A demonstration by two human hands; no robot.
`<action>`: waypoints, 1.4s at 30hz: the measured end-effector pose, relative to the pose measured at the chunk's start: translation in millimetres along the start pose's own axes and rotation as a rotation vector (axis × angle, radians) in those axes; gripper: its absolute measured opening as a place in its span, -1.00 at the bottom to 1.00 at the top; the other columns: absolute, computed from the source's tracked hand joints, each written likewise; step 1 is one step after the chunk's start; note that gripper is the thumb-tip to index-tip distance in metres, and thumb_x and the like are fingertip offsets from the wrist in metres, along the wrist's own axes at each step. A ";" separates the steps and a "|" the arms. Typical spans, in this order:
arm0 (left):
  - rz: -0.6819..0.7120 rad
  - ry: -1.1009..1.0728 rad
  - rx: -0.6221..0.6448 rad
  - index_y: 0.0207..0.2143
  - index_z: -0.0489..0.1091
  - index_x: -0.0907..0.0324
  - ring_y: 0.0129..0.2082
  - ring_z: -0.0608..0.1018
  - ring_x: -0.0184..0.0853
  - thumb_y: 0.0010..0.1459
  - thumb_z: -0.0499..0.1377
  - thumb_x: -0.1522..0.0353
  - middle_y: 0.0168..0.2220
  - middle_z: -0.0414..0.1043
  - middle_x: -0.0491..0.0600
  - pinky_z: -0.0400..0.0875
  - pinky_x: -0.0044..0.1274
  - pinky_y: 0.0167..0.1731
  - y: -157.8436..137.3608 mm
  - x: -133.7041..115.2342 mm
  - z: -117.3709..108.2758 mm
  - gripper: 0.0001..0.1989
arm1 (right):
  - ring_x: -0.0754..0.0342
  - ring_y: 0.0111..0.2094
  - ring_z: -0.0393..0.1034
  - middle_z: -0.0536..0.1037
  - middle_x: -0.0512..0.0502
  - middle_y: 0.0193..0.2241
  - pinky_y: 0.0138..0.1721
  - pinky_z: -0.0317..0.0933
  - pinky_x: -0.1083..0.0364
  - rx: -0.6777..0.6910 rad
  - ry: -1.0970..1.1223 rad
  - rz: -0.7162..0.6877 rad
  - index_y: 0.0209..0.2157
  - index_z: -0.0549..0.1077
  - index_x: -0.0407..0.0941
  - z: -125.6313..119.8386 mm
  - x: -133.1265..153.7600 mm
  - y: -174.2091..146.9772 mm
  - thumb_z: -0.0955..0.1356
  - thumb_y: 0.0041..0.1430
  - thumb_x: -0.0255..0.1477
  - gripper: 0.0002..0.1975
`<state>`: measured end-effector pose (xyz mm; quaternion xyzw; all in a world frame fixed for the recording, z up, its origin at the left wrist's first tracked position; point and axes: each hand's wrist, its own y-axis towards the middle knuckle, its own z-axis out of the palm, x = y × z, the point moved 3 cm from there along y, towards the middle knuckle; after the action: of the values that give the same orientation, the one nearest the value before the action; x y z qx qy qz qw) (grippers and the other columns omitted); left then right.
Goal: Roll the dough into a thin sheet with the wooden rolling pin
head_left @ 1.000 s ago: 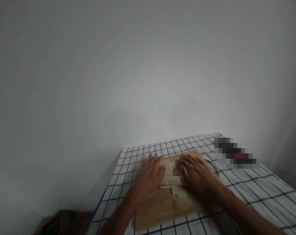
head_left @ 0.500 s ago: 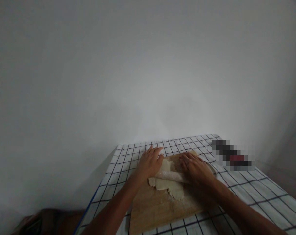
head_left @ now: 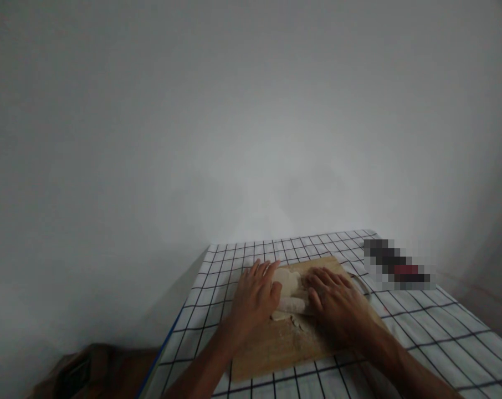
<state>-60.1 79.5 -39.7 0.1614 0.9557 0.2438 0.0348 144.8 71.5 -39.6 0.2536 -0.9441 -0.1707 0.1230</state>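
Closest to me, the two bare forearms reach in over a wooden board (head_left: 271,357) whose near half is bare but for a light dusting. Next comes a narrow, ragged lip of dough (head_left: 287,281), then the pale rolling pin (head_left: 293,306) lying crosswise on it. The left hand (head_left: 255,296) is palm down over one end of the pin, fingers reaching forward and a little spread, thumb standing off; the right hand (head_left: 338,302) covers the other end, its fingers closer together. Neither seems to wrap the pin; both look laid open upon it, though in this dim light I can't make out what the palms are doing underneath.

Half a second ago a broad flap of dough showed on the near side; now the pin has come back toward the person, and more of the sheet lies beyond it. I'd judge this the return half of a rolling stroke, the dough already thin but uneven at the edge.

Past the right hand a pale curved rim (head_left: 362,285) shows on the checked cloth (head_left: 434,327); farther off, a pixelated dark-and-red object (head_left: 400,267), then the plain wall (head_left: 251,122).
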 end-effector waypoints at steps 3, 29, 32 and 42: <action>0.005 0.038 -0.045 0.23 0.22 0.12 0.29 0.23 -0.06 0.25 -0.02 0.42 0.21 0.33 0.05 0.20 -0.10 0.21 -13.4 -4.0 -3.2 -0.50 | -0.13 0.19 0.23 0.41 -0.17 0.16 0.16 0.11 -0.18 0.001 0.007 0.019 0.09 0.40 -0.08 -0.1 2.6 -4.7 0.13 0.35 -0.37 -0.62; 0.009 -0.011 0.055 0.21 0.27 0.09 0.29 0.25 -0.06 0.35 -0.06 0.30 0.23 0.31 0.04 0.14 -0.04 0.23 -4.2 0.2 -4.6 -0.57 | -0.11 0.21 0.21 0.42 -0.15 0.16 0.19 0.05 -0.22 0.025 0.050 0.031 0.13 0.39 -0.03 -1.8 1.3 7.2 0.03 0.43 -0.27 -0.54; 0.035 -0.056 0.147 0.20 0.29 0.09 0.28 0.26 -0.11 0.35 -0.05 0.28 0.22 0.32 0.02 0.13 -0.12 0.26 21.9 11.1 7.7 -0.58 | -0.13 0.24 0.16 0.39 -0.18 0.18 0.16 0.07 -0.23 0.046 0.010 -0.013 0.09 0.42 -0.05 1.5 -5.7 14.3 0.04 0.42 -0.31 -0.55; 0.111 -0.112 0.226 0.11 0.37 0.03 0.34 0.15 -0.10 0.36 -0.08 0.35 0.30 0.19 -0.05 0.01 -0.11 0.28 47.9 23.9 31.9 -0.63 | -0.18 0.24 0.16 0.39 -0.25 0.17 0.12 0.14 -0.27 0.151 -0.070 -0.030 0.08 0.41 -0.12 6.5 -13.3 28.4 0.06 0.38 -0.38 -0.57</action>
<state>-64.2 141.5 -44.6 0.2305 0.9632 0.1266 0.0562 141.5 103.2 -36.5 0.2702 -0.9541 -0.1094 0.0680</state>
